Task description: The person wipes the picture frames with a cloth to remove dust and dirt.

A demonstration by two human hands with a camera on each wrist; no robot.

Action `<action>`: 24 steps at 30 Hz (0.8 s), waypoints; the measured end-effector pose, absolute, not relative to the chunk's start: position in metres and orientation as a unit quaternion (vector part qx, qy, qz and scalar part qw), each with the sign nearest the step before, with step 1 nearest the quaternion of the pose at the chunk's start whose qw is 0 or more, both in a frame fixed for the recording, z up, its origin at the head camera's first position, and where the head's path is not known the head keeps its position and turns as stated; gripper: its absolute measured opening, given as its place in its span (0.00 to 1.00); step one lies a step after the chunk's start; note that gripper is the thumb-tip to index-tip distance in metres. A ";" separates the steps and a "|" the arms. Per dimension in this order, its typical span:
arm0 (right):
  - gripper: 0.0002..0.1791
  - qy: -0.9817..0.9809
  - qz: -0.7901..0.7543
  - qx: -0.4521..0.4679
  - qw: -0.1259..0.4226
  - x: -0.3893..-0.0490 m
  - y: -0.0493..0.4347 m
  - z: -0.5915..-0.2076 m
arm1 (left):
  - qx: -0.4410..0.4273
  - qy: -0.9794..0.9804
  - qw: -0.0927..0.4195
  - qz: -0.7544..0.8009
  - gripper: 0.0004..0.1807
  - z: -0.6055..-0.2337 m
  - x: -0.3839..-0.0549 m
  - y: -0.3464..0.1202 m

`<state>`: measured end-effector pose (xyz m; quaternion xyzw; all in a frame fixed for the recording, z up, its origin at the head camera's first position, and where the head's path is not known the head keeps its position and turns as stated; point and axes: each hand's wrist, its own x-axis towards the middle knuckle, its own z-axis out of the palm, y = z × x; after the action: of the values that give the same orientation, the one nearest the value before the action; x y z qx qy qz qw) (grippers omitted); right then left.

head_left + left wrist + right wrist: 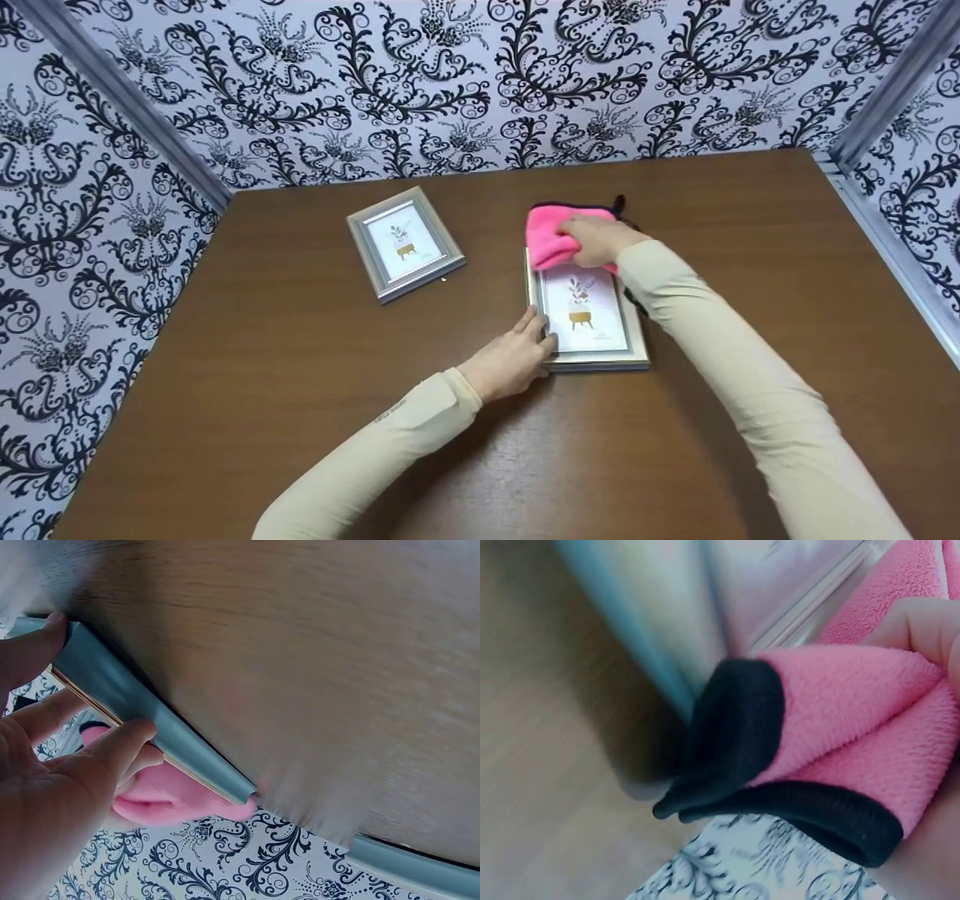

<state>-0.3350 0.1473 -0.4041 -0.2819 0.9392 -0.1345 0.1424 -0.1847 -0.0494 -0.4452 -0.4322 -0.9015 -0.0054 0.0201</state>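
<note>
On the brown counter [300, 375], pinches a folded pink cloth [549, 231] in the right grip [596, 238]. Rests that cloth on the far end of the right frame [596, 361], and leaves in sight a picture [581, 315] of a plant in a yellow pot with little legs. With the left grip [510, 360], holds the near left corner of that same frame, with the thumb on the near edge and fingers at the left side. Wears long cream sleeves [742, 367] on both arms. Off to the left and farther back, well apart, has a left frame [368, 251] lying face up and turned a bit, with much the same kind of picture. Just beside it, has a tiny white speck [443, 280]. From the right wrist, shows black trim [735, 727] along the cloth. Behind the counter, has a white wall [420, 90] with curly black shapes.
</note>
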 end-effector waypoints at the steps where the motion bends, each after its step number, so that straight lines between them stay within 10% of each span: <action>1: 0.30 0.938 -0.135 -0.286 0.144 -0.334 0.142 -0.404 | -0.434 -0.901 0.021 -0.003 0.20 -0.445 -0.185 -0.049; 24: 0.39 0.944 -0.102 -0.273 0.152 -0.330 0.145 -0.406 | -0.415 -0.909 0.032 -0.010 0.16 -0.445 -0.183 -0.047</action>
<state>-0.3302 0.1445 -0.4063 -0.2729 0.9444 -0.1018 0.1524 -0.1828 -0.0467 -0.4455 -0.4149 -0.9092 -0.0104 0.0317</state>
